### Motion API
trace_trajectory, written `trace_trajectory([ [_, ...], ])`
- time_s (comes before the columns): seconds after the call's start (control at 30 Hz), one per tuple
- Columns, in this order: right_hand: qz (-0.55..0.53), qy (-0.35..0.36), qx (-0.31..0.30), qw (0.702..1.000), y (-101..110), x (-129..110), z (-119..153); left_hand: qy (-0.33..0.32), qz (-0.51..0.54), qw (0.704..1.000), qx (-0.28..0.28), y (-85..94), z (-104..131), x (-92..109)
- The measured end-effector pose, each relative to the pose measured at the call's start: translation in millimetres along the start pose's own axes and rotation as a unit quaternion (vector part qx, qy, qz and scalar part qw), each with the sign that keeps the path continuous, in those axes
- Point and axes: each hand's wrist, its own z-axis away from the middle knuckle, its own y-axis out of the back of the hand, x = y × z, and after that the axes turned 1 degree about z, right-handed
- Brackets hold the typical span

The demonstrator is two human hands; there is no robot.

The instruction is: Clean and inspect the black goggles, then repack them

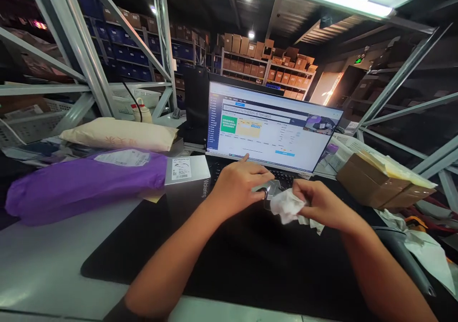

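Observation:
My left hand (238, 183) reaches over the front of the keyboard (215, 168), its thumb and fingers curled round the near edge of a small grey, shiny, partly see-through object (275, 188). Part of that object is hidden, so its kind is unclear. Pinched in my right hand (318, 202) is a crumpled white tissue (287, 205), right beside the grey object. More pale crumpled paper (315, 224) hangs below those fingers. Left of my left hand stands a grey and white box (188, 171) with a printed label.
A lit monitor (265, 126) stands behind the keyboard. A purple wrapped package (86, 183) and a beige package (121, 135) lie at left. On the right are a cardboard box (375, 181) and a dark handheld device (404, 255). A black mat (257, 264) covers the desk front.

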Motion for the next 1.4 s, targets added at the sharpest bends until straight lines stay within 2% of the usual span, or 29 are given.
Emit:
trace_trajectory([
  [0.07, -0.039, -0.008, -0.040, 0.998, 10.4, 2.8, 2.7, 0.016, 0.026, 0.999, -0.008, 1.6, 0.7, -1.0],
  [0.13, -0.057, -0.017, -0.035, 0.998, 10.5, -1.7, 1.5, 0.019, 0.034, 0.999, -0.010, -2.4, 1.0, 2.6],
  [0.27, 0.025, -0.041, 0.060, 0.997, -13.9, -19.0, -10.2, -0.008, -0.004, 1.000, -0.014, -15.7, 0.4, 11.8],
  [0.33, 0.079, -0.045, 0.106, 0.990, -22.7, -22.0, -13.8, -0.013, -0.030, 0.999, -0.007, -16.4, 0.2, 11.3],
  [0.37, 0.082, -0.039, 0.110, 0.990, -23.1, -21.2, -13.7, -0.011, -0.035, 0.999, 0.001, -14.5, 0.2, 9.5],
  [0.4, 0.067, -0.027, 0.097, 0.993, -20.6, -19.1, -12.4, -0.005, -0.031, 0.999, 0.010, -11.4, 0.3, 7.0],
  [0.47, 0.007, -0.007, 0.033, 0.999, -9.4, -13.7, -7.6, 0.008, -0.006, 1.000, 0.023, -3.5, 0.6, 1.8],
  [0.53, -0.038, -0.012, -0.027, 0.999, 2.1, -11.2, -3.7, 0.018, 0.018, 0.999, 0.032, 3.1, 0.8, -1.0],
  [0.57, -0.048, -0.022, -0.034, 0.998, 5.0, -12.4, -3.5, 0.023, 0.024, 0.999, 0.035, 4.9, 0.7, -0.9],
  [0.63, -0.053, -0.040, -0.010, 0.998, 2.6, -19.3, -7.1, 0.026, 0.019, 0.999, 0.039, 5.4, 0.1, 2.1],
  [0.77, 0.024, -0.034, 0.100, 0.994, -18.8, -37.0, -20.3, 0.001, -0.038, 0.999, 0.033, 3.1, -0.7, 10.6],
  [0.83, 0.057, -0.024, 0.115, 0.992, -21.2, -38.3, -20.7, -0.008, -0.046, 0.998, 0.038, 5.9, -0.2, 10.9],
  [0.97, 0.000, -0.009, -0.002, 1.000, -1.6, -26.8, -7.8, 0.013, 0.012, 0.998, 0.053, 16.9, 1.3, 5.4],
  [1.03, -0.016, -0.016, -0.027, 0.999, 7.7, -23.0, -2.5, 0.026, 0.039, 0.998, 0.051, 19.3, 1.7, 4.1],
  [1.13, -0.039, -0.043, -0.002, 0.998, 6.8, -26.9, -3.2, 0.037, 0.048, 0.997, 0.052, 17.0, 1.9, 5.6],
  [1.23, -0.097, -0.069, 0.027, 0.992, -8.4, -36.5, -9.5, 0.031, 0.034, 0.998, 0.052, 12.3, 1.8, 8.6],
  [1.4, -0.119, -0.065, 0.142, 0.981, -27.6, -36.3, -12.5, -0.002, -0.021, 0.998, 0.052, 9.8, -0.5, 12.8],
])
